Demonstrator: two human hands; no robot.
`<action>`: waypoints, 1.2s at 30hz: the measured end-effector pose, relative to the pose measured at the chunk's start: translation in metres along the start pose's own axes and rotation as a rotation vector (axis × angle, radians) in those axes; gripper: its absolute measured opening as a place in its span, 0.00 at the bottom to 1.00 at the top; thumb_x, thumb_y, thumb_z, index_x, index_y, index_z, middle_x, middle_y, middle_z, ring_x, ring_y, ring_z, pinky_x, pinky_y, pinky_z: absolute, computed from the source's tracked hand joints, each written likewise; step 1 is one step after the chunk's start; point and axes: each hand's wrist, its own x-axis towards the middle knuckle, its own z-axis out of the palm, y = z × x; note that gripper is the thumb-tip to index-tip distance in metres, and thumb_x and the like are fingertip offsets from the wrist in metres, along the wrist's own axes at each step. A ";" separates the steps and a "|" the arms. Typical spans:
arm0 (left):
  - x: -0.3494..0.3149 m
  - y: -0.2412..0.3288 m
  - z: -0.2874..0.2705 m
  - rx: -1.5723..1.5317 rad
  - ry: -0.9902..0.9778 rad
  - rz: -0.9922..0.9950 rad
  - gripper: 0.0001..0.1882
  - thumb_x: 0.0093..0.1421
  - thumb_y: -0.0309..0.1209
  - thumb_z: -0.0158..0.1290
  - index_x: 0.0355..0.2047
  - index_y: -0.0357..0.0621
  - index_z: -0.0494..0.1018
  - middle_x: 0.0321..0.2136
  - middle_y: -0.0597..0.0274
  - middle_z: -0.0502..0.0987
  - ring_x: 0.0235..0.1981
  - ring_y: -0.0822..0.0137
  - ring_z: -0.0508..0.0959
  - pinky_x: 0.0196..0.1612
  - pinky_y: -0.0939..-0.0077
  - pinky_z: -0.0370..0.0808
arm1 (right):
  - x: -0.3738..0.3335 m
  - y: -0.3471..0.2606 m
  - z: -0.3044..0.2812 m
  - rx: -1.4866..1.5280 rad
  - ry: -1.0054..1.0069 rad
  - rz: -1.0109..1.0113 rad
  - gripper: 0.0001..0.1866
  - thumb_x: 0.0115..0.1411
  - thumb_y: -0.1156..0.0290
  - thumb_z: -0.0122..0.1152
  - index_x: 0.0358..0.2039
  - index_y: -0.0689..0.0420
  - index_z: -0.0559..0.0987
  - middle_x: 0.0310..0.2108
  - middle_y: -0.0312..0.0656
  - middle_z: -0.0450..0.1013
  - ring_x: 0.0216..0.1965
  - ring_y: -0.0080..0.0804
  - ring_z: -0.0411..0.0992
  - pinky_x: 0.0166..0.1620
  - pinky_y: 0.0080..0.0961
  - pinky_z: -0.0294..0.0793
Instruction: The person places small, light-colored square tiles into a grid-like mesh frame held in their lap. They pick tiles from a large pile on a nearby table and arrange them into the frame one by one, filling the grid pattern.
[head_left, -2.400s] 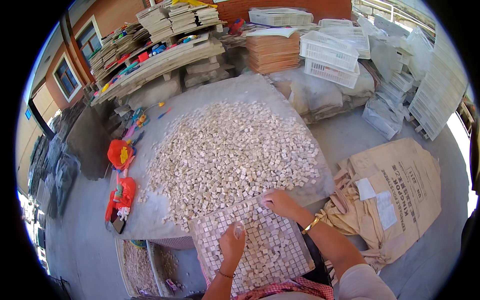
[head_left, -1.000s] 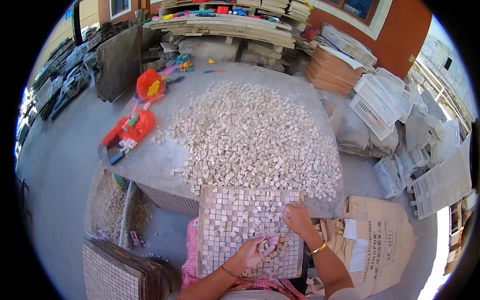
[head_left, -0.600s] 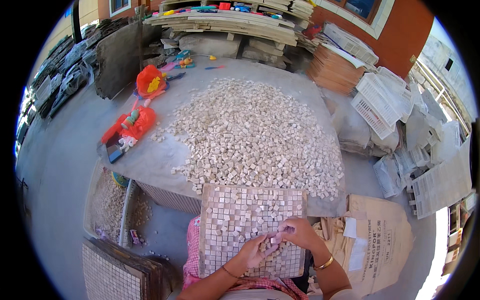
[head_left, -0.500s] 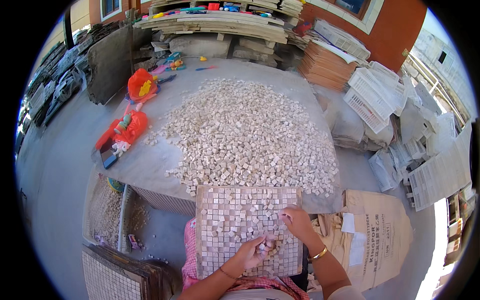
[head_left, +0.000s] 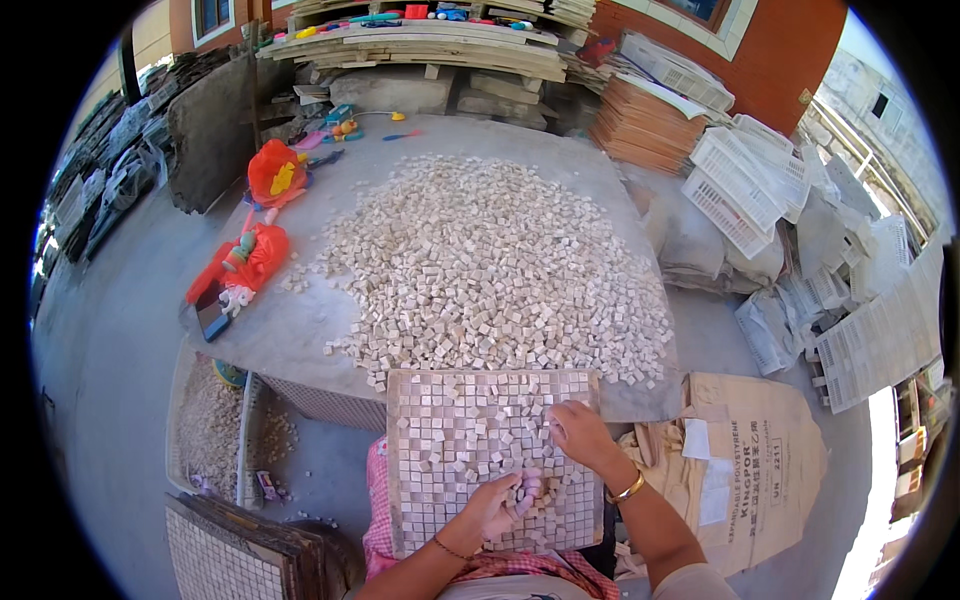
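Observation:
A square grid tray (head_left: 408, 400) lies across my lap, many of its cells filled with small pale stone mosaic tiles and others bare. Loose tiles (head_left: 503, 437) are scattered over its middle and right half. My left hand (head_left: 503, 506) is cupped above the lower middle of the tray, its fingers curled around a few stone tiles. Over the tray's right side, my right hand (head_left: 584, 437) has its fingertips pinched together close to the surface. Whatever may be between those fingertips is hidden.
Beyond the tray, a large heap of stone tiles (head_left: 490, 270) covers a grey table (head_left: 300, 335). Red plastic bags (head_left: 262, 255) and a phone (head_left: 212, 314) lie at its left. Filled trays (head_left: 225, 550) are stacked at lower left; a flattened paper sack (head_left: 770, 480) lies at right.
My right hand has shifted slightly left and away from me over the tray. My left hand stays near the same spot, its fingers turned a little. The whole view has drifted slightly.

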 end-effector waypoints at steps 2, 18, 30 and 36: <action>-0.003 0.002 0.008 -0.016 0.021 0.010 0.17 0.65 0.32 0.40 0.48 0.33 0.67 0.41 0.57 0.72 0.40 0.69 0.74 0.40 0.82 0.76 | -0.007 -0.004 -0.007 0.141 -0.052 0.165 0.08 0.47 0.75 0.58 0.30 0.59 0.72 0.28 0.45 0.70 0.33 0.43 0.69 0.37 0.35 0.70; 0.000 -0.001 -0.008 -0.091 -0.110 0.001 0.15 0.64 0.33 0.42 0.43 0.34 0.68 0.30 0.63 0.69 0.29 0.73 0.70 0.32 0.84 0.73 | -0.014 -0.006 0.001 0.068 -0.052 0.162 0.13 0.46 0.73 0.60 0.35 0.56 0.75 0.31 0.44 0.67 0.34 0.43 0.68 0.37 0.33 0.70; -0.001 -0.002 0.001 -0.088 -0.020 0.002 0.15 0.64 0.31 0.43 0.43 0.30 0.67 0.30 0.62 0.69 0.29 0.71 0.70 0.32 0.84 0.73 | -0.033 0.003 -0.023 1.677 -0.076 0.744 0.09 0.60 0.68 0.52 0.34 0.61 0.74 0.27 0.33 0.67 0.24 0.17 0.60 0.26 0.14 0.59; -0.006 0.002 0.003 -0.117 -0.022 0.019 0.14 0.63 0.30 0.43 0.42 0.29 0.67 0.30 0.61 0.70 0.29 0.71 0.71 0.33 0.84 0.74 | -0.030 0.000 -0.022 1.359 0.004 0.788 0.09 0.60 0.68 0.52 0.32 0.62 0.75 0.25 0.34 0.69 0.24 0.17 0.63 0.27 0.15 0.62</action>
